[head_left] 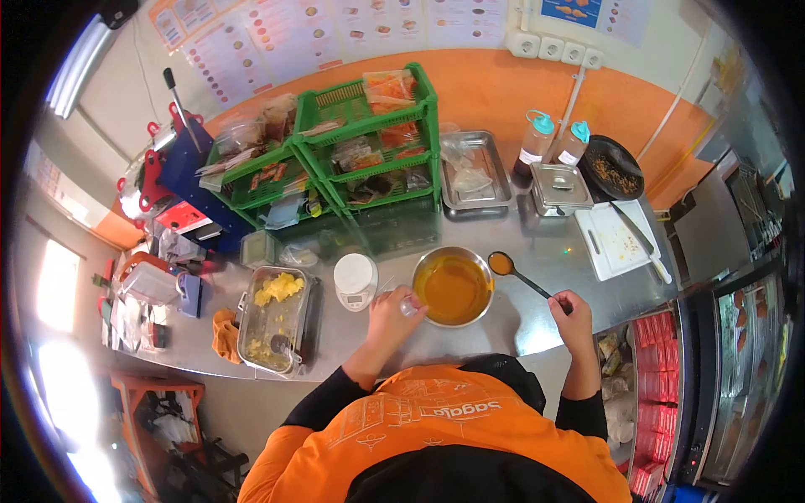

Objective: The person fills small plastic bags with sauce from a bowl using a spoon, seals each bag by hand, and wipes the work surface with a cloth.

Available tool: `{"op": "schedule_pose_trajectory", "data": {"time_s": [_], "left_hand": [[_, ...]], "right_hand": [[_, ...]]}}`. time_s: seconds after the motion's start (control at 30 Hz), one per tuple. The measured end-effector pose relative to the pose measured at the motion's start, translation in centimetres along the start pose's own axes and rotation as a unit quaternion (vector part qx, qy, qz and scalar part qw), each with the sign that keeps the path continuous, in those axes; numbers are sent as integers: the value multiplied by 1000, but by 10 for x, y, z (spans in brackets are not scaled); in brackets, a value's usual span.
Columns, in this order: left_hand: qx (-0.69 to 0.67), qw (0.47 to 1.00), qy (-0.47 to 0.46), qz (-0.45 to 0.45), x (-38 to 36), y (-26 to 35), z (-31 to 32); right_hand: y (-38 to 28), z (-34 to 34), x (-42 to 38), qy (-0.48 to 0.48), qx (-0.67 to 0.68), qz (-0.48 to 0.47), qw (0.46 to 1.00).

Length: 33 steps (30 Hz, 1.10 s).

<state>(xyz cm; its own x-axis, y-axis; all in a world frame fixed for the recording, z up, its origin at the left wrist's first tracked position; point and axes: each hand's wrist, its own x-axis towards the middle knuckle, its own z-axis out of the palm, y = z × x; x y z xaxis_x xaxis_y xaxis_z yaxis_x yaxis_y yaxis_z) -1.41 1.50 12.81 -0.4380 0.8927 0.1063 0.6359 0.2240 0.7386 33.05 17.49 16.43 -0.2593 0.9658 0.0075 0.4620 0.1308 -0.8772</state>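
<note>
My left hand (391, 322) is closed around a small clear plastic cup (408, 307), close beside the left rim of a steel bowl (485, 267). Thick orange-brown sauce (454, 289) fills the lower part of that bowl. To the bowl's right, my right hand (573, 317) grips the end of a black-handled ladle (530, 284). The ladle's round head holds some of the same sauce and is level with the bowl's right edge. A white kitchen scale (356, 277) stands just left of the bowl, behind my left hand.
At left sits a steel tray (267, 331) with yellow food, an orange cloth (225, 335) beside it. Green stacked baskets (369, 138) hold packets at the back. Two squeeze bottles (535, 138), a lidded steel container (560, 189) and a cutting board (608, 243) with a knife (635, 228) lie right.
</note>
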Motion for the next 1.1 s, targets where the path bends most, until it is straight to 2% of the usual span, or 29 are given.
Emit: {"op": "schedule_pose_trajectory", "data": {"time_s": [0.1, 0.3, 0.4, 0.5, 0.6, 0.7, 0.9, 1.0, 1.1], "left_hand": [[-46, 999, -13, 16, 21, 28, 1], [-121, 991, -23, 46, 42, 58, 11], [-145, 989, -23, 11, 44, 73, 9], [-176, 984, -22, 16, 46, 79, 9], [-200, 980, -22, 11, 44, 101, -8], [-226, 974, -18, 4, 46, 94, -2], [-246, 969, -18, 18, 47, 97, -7], [-273, 961, -46, -8, 46, 104, -14], [-211, 976, -46, -28, 45, 102, -17]], "right_hand": [[-26, 1, 1, -29, 46, -15, 998], [-84, -4, -6, -66, 44, -71, 994], [-106, -8, -11, -83, 39, -78, 993], [-121, -10, -15, -80, 19, -130, 988], [-140, -10, -19, -53, -25, -197, 979], [-156, -9, -25, -38, -52, -244, 968], [-160, -6, -26, 13, -122, -351, 928], [-157, -5, -25, 42, -130, -392, 910], [-160, -8, -25, 77, -171, -460, 868]]}}
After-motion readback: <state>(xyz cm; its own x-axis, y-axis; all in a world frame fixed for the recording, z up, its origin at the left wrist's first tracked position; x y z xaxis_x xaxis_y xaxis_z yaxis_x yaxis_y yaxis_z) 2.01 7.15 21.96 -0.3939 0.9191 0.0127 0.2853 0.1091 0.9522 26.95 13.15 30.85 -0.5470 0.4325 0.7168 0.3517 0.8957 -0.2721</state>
